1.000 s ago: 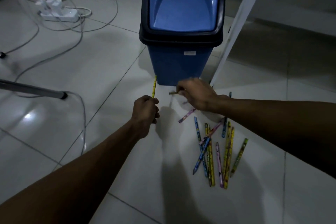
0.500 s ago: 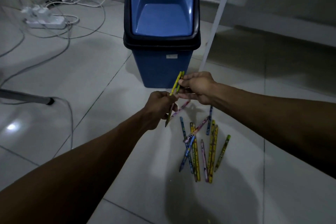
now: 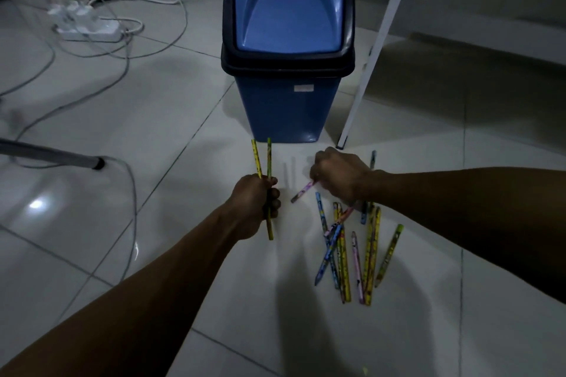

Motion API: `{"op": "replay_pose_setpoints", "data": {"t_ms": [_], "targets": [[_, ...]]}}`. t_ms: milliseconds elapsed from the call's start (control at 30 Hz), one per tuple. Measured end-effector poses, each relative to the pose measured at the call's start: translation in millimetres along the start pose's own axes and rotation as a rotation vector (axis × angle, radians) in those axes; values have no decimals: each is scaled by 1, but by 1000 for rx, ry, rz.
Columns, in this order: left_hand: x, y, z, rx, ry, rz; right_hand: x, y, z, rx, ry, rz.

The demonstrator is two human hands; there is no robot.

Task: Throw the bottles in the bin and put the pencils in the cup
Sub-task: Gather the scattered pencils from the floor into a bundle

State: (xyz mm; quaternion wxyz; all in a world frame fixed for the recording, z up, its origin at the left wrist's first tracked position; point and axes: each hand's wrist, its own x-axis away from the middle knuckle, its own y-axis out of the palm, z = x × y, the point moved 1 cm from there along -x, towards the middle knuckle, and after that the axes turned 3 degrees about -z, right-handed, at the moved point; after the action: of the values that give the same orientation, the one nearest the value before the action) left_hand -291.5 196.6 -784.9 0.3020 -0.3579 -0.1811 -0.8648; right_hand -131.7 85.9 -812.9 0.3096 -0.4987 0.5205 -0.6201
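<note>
Head view looks down on the scattered pencils [image 3: 355, 251], a loose heap lying crossed on the pale floor tiles [image 3: 153, 119] at about 4 o'clock from the frame's middle. One pink pencil [image 3: 301, 191] lies apart at the heap's 10 o'clock edge, and the right hand [image 3: 337, 176] is curled over its upper end, fingertips seemingly pinching it, though the contact itself is hidden under the knuckles. The left hand [image 3: 255, 205], at the pink one's 9 o'clock, is fisted around two yellow-green pencils [image 3: 266, 162] that stand nearly upright from it. These are light, stiff, slim sticks with smooth painted sides; I judge they will roll and slip if gripped at a tip, so taking each near mid-shaft and bundling them parallel seems soundest. A blue swing-lid bin [image 3: 288, 107] stands at 12 o'clock beyond both hands. No cup or bottle is in sight. Cables and a power strip [image 3: 87, 26] lie at 10 o'clock.
</note>
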Motion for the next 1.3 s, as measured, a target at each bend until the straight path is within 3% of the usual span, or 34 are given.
{"op": "replay_pose_setpoints", "data": {"t_ms": [300, 367, 433, 533, 633, 800, 900, 1067, 1300], "targets": [[-12, -4, -4, 68, 28, 27, -1, 10, 3, 57, 56, 34], [-15, 1, -4, 54, 59, 33, -1, 3, 3, -171, 168, 129], [-17, 8, -3, 29, 96, 35, -2, -8, -1, -599, 302, 188], [-18, 18, 1, 12, 127, 51, 0, -25, -10, -1214, 441, 62], [-19, 28, 4, 39, 126, 0, 10, -33, -20, -1404, 475, -72], [-19, 35, 7, 43, 95, -22, 22, -35, -26, -1622, 553, -94], [-19, 29, 10, 22, 82, 41, 25, -27, -19, -1472, 645, -114], [-18, 20, 8, -46, 78, 124, 20, 3, -22, -657, 628, -137], [-16, 10, 4, -45, 74, 76, 16, 19, -38, -394, 578, -225]]}}
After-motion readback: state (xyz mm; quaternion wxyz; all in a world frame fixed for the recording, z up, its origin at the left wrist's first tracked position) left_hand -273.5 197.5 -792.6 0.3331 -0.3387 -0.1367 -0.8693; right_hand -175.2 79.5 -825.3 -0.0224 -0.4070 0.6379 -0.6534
